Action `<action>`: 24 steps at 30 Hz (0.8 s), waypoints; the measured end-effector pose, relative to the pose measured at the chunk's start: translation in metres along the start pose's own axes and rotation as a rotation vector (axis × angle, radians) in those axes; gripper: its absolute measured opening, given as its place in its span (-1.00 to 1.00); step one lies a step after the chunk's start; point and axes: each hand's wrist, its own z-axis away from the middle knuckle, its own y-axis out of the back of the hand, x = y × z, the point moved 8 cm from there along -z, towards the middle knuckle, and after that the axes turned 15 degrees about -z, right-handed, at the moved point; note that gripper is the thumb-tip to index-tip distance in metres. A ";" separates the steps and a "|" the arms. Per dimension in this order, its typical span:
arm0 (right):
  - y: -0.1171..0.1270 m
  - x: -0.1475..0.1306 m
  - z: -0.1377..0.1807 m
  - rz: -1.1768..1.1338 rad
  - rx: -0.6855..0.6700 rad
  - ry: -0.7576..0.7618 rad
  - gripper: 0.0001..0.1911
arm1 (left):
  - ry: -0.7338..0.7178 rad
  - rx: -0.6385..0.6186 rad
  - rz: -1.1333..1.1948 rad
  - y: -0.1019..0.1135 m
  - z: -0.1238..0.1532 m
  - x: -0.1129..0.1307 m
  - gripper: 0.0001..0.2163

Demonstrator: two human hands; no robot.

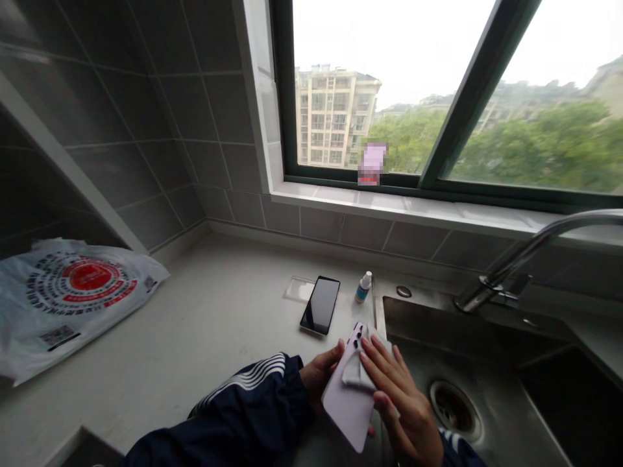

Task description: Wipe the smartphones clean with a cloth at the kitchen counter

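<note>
My left hand (322,371) grips a light purple smartphone (348,405) from its left side and underneath, its back facing up with the camera lenses near the top. My right hand (396,389) presses a white cloth (356,371) flat against the phone's back, just below the lenses. Beyond the hands, a black-screened smartphone (321,305) lies on the counter, partly over a clear phone case (296,289). To the right of it stands a small spray bottle (363,287) with a white cap and a blue label.
At the right is a steel sink (413,318) with a drain (455,408) and a chrome faucet (511,259). A white plastic bag (82,292) with red print rests on the left of the counter (219,298). The window sill (399,204) runs along the back.
</note>
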 end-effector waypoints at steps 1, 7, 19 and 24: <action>0.000 0.000 0.000 0.000 0.002 0.000 -0.50 | -0.004 -0.010 0.000 -0.001 0.000 0.000 -0.27; 0.000 0.001 -0.001 -0.011 0.009 -0.028 -0.49 | 0.064 -0.100 -0.041 -0.014 0.005 0.001 -0.17; -0.003 0.005 0.002 -0.061 0.005 -0.076 -0.48 | 0.010 -0.057 -0.031 -0.009 0.001 0.002 -0.26; -0.002 0.005 0.001 -0.076 0.010 -0.086 -0.49 | 0.003 -0.041 -0.005 -0.003 -0.001 -0.001 -0.27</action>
